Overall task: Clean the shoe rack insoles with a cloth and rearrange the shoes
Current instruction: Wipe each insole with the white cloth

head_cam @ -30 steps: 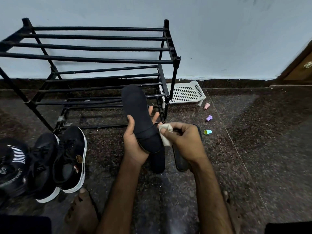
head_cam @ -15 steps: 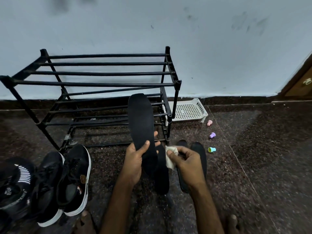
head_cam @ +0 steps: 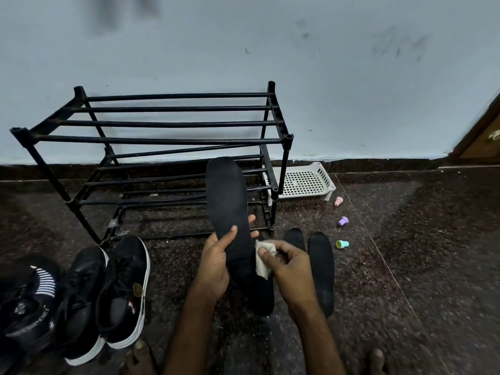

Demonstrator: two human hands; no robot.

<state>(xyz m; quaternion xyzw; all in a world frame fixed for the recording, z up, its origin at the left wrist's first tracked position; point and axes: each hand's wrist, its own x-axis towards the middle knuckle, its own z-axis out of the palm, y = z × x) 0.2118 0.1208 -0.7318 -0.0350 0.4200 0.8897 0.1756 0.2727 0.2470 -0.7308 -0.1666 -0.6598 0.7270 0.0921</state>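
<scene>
Black insole (head_cam: 227, 201) stands upright before the rack (head_cam: 176, 123), gripped low by the left hand (head_cam: 216, 263); the right hand (head_cam: 289, 266) pinches a cloth (head_cam: 263, 262) at its edge. Likely light and bendy, best held mid-length.

Four insoles (head_cam: 226, 201), three shoes (head_cam: 123, 290), three caps (head_cam: 342, 243)

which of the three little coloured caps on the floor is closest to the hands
The green-and-yellow cap, beside the insole on the floor. The purple cap and pink cap lie farther off, toward the white tray.
</scene>
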